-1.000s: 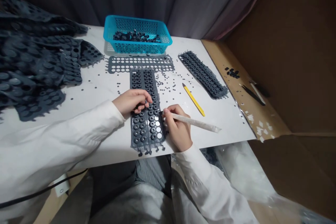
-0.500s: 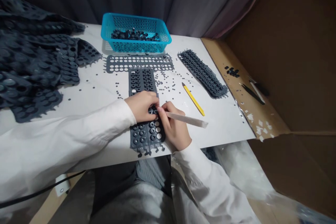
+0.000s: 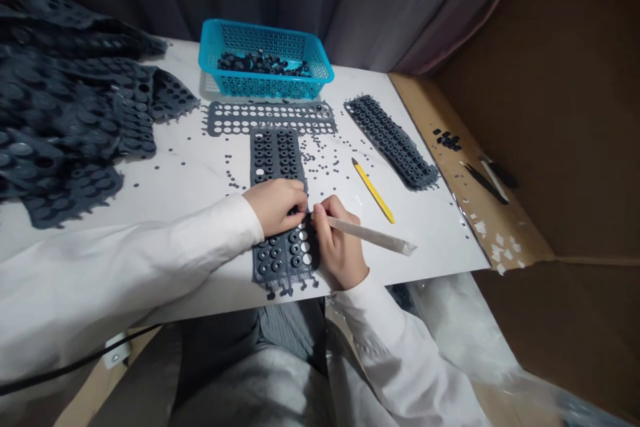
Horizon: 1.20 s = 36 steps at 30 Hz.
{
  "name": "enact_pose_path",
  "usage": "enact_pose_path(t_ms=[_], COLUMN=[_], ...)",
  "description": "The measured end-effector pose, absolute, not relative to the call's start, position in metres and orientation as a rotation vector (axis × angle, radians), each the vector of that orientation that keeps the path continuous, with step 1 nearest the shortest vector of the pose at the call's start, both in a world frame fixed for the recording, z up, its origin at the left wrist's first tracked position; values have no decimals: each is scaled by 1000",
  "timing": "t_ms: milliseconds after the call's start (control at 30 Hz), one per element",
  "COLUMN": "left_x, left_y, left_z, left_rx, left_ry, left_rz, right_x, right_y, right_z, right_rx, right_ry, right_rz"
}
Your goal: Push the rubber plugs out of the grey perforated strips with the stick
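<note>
A dark grey rubber sheet of moulded rings [image 3: 277, 153] lies lengthwise before me, with round holes along its right side and a few at the upper left. Over its middle rests my left hand [image 3: 279, 205], thumb and fingers pinched together; what is between them is hidden. My right hand [image 3: 341, 240] is closed around a pale flat stick-like tool [image 3: 375, 236]. Its near end points at the sheet's right edge, and the tip is hidden by the fingers. A small gap separates the two hands.
Behind the sheet lies a strip full of holes [image 3: 235, 119], then a blue basket [image 3: 270, 85] holding small black parts. A ring sheet [image 3: 393, 143] and a yellow pencil-like tool [image 3: 374, 192] lie right. More rubber sheets [image 3: 75, 107] are heaped left; tweezers [image 3: 484, 181] lie far right.
My right hand has drawn slightly away to the right with the pale tool, opening a gap between the hands. My left hand stays over the sheet. The whole view has shifted slightly.
</note>
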<state>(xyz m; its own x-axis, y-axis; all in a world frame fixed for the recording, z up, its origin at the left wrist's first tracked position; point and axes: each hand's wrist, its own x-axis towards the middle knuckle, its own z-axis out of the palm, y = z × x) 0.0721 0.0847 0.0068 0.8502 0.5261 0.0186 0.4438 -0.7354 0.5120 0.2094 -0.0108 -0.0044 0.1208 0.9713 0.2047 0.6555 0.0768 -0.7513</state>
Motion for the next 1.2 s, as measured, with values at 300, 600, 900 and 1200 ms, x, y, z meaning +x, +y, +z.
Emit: enact_pose_path(t_ms=[300, 600, 900, 1200], left_x=[73, 59, 38, 44], left_y=[81, 70, 80, 77], left_z=[1, -3, 4, 15], left_rx=[2603, 2326, 1276, 529], left_ry=[744, 801, 1127, 909], left_rz=[141, 483, 885, 582], right_x=[209, 209, 209, 213], right_y=[-12, -12, -13, -13], right_z=[-5, -4, -6, -11], right_rx=[-1699, -1711, -1648, -1629], right_ry=[-1653, -1653, -1580, -1334], right_rz=[493, 497, 550, 564])
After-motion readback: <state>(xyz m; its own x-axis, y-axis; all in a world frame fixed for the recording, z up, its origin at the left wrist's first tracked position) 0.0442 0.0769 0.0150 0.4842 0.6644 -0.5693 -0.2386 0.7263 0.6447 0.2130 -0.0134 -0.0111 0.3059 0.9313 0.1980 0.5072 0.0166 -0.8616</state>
